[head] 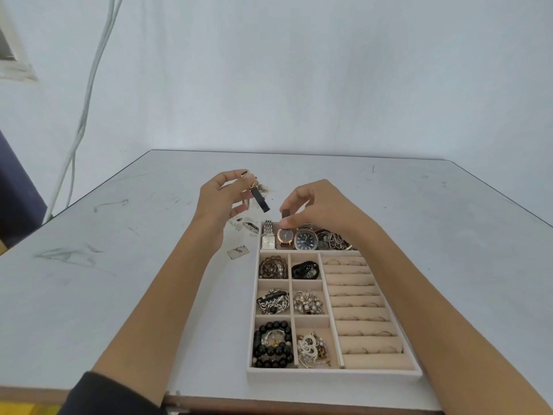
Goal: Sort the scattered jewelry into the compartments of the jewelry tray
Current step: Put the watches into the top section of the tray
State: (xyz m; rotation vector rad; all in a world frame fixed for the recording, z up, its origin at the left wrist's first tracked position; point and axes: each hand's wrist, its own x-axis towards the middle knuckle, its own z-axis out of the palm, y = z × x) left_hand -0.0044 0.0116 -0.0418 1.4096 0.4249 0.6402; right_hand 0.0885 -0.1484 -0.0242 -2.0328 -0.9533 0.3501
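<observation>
left hand (220, 200): blurred strap (261, 201), right hand (314, 205): watch (285, 236)

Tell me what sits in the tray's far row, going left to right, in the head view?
Square silver watch → round rose-gold watch → big dark-faced watch → tangle of silver chains.

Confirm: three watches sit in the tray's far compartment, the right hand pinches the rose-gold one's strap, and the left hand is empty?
No: in the head view the left hand holds a black-strapped piece. The right hand, rose-gold watch and tray are as stated.
</observation>
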